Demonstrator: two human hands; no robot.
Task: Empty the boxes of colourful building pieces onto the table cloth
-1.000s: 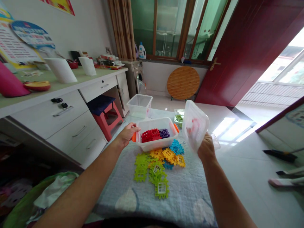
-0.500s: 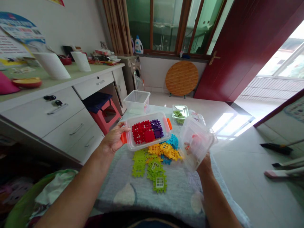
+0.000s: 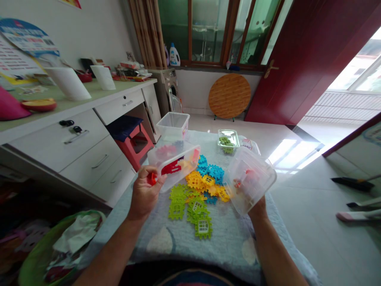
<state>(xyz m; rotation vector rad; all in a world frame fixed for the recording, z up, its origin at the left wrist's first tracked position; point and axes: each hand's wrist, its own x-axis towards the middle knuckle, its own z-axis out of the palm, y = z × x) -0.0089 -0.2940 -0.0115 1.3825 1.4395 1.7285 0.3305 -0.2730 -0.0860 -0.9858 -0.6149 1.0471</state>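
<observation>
So the left hand (image 3: 145, 195) has the clear plastic tub with orange latches (image 3: 174, 163) tipped up over the quilted blanket (image 3: 229, 238), with the pile of flat plastic grid tiles (image 3: 198, 190) right below it. The right hand (image 3: 258, 206) holds a clear plastic lid (image 3: 250, 180) just right of the pile. Behind them sit an empty clear plastic bin (image 3: 173, 125) to the left and a small clear container of green pieces (image 3: 228, 140) to the right.

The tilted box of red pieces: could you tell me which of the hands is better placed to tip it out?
Left, probably: the left hand already grips the tilted box; the right hand holds another container.

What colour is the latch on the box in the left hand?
Orange-red, seen in the head view on the clear box held by the left hand.
</observation>
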